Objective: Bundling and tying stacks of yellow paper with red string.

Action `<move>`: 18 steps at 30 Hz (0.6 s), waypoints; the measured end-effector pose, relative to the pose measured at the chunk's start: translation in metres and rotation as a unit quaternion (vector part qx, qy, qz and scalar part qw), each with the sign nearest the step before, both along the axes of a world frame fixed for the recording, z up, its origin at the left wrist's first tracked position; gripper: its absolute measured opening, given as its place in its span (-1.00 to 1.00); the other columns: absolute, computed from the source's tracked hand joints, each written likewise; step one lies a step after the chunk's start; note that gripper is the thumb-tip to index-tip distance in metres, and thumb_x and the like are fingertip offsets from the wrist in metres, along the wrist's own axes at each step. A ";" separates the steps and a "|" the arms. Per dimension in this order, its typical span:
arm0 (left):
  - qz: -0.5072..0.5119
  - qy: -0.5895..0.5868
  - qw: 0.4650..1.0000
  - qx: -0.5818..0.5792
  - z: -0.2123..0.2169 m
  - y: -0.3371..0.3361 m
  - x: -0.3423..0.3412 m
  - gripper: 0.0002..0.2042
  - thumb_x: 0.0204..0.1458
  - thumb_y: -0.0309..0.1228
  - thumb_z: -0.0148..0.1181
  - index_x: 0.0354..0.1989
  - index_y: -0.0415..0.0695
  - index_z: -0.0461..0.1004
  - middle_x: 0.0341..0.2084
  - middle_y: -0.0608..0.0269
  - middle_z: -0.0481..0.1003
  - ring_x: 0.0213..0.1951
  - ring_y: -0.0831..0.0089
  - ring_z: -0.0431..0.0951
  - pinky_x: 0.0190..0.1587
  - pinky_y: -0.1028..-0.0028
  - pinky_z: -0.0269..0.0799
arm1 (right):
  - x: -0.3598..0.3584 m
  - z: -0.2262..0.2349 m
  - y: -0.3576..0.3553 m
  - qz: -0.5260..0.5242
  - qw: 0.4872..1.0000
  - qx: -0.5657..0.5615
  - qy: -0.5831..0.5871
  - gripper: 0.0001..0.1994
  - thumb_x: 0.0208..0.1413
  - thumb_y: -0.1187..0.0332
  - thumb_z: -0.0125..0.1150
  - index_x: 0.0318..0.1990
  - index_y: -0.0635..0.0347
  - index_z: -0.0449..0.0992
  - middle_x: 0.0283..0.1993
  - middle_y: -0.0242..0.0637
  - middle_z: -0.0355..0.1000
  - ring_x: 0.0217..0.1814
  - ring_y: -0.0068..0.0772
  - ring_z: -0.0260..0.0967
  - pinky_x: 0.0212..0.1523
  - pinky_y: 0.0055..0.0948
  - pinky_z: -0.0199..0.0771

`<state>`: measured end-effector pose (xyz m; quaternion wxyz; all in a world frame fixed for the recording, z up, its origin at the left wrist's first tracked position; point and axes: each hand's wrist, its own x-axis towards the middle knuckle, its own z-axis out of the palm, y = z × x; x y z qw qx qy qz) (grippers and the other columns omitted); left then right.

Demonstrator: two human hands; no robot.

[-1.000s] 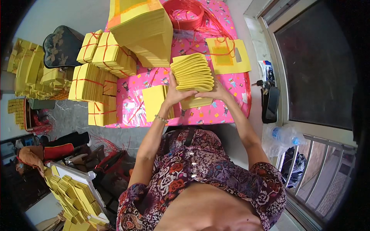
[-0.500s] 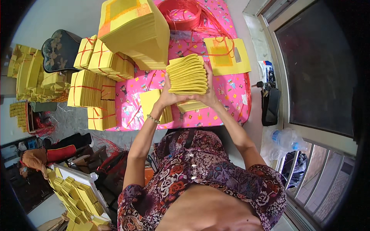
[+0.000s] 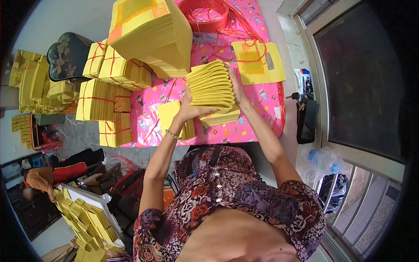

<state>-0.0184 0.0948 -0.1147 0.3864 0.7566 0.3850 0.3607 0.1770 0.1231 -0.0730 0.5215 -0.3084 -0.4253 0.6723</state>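
Note:
Between my two hands is a thick bundle of folded yellow paper [image 3: 210, 87], its layered folds curving toward me. My left hand [image 3: 188, 106] wraps the bundle's left side and near corner. Along its right side my right hand [image 3: 236, 87] presses, fingers reaching to the far corner. Beneath and just in front of the bundle lies another yellow paper stack [image 3: 220, 118]. Beside my left wrist stands a smaller yellow stack [image 3: 171, 117]. The palms and some fingertips are hidden by the bundle.
A tall yellow paper stack [image 3: 150, 39] stands at the back left, beside bundles tied with red strips [image 3: 98, 100]. A red strap coil [image 3: 204, 17] lies at the back of the pink patterned table [image 3: 262, 118]. Flat yellow sheets [image 3: 273, 65] lie at right, near a glass door [image 3: 358, 83].
My right hand has shifted from the bundle's near corner up along its right side. The bundle has tilted slightly. At lower left, a striped sleeve and hand have come into view by the yellow papers.

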 end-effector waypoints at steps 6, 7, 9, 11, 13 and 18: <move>0.013 -0.030 0.999 -0.008 -0.008 -0.002 -0.004 0.17 -0.41 -0.26 0.56 0.23 -0.44 -0.28 0.05 -0.01 0.35 0.11 0.19 0.35 0.27 0.31 0.06 | 0.007 0.001 -0.008 -0.001 0.999 -0.031 0.012 -0.46 0.32 -0.03 -0.34 0.27 0.15 0.13 0.18 -0.31 0.20 0.20 -0.46 0.15 0.21 -0.45 0.16; 0.000 -0.032 0.999 -0.042 -0.007 -0.001 -0.006 0.15 -0.40 -0.25 0.55 0.23 -0.44 -0.26 0.01 -0.01 0.38 0.09 0.18 0.37 0.25 0.31 0.10 | 0.010 0.002 -0.011 -0.096 0.982 0.095 -0.135 -0.52 0.32 0.04 -0.29 0.21 0.18 0.19 0.13 -0.29 0.23 0.15 -0.44 0.19 0.16 -0.43 0.20; 0.010 -0.028 0.999 -0.016 -0.005 -0.003 -0.005 0.13 -0.39 -0.25 0.54 0.22 -0.44 -0.23 -0.01 0.00 0.40 0.07 0.18 0.39 0.23 0.32 0.14 | 0.019 0.003 -0.024 -0.186 0.918 0.216 -0.275 -0.58 0.32 0.11 -0.23 0.16 0.21 0.24 0.08 -0.27 0.25 0.09 -0.43 0.22 0.11 -0.42 0.25; 0.019 -0.026 0.999 0.009 0.000 -0.005 -0.004 0.10 -0.38 -0.24 0.54 0.22 -0.43 -0.20 -0.03 0.00 0.41 0.06 0.19 0.40 0.21 0.32 0.18 | 0.028 0.021 -0.059 -0.276 0.896 0.230 -0.261 -0.66 0.25 0.16 -0.08 -0.02 0.27 0.27 -0.17 -0.31 0.30 -0.15 -0.44 0.26 -0.12 -0.46 0.29; 0.024 -0.004 1.000 -0.008 0.013 -0.006 -0.002 0.08 -0.38 -0.24 0.54 0.21 -0.42 -0.16 -0.03 0.01 0.42 0.05 0.18 0.41 0.21 0.32 0.18 | 0.038 0.011 -0.087 -0.262 0.870 0.281 -0.309 -0.70 0.16 0.22 0.06 -0.10 0.26 0.28 -0.20 -0.29 0.30 -0.17 -0.42 0.27 -0.16 -0.45 0.29; 0.013 -0.023 0.999 -0.027 0.009 -0.004 -0.004 0.09 -0.40 -0.22 0.55 0.20 -0.42 -0.16 0.00 0.00 0.40 0.07 0.17 0.40 0.22 0.32 0.17 | 0.010 0.019 -0.113 -0.252 0.804 0.331 -0.424 -0.62 -0.11 0.39 0.38 -0.19 0.24 0.31 -0.28 -0.22 0.29 -0.23 -0.32 0.29 -0.26 -0.41 0.32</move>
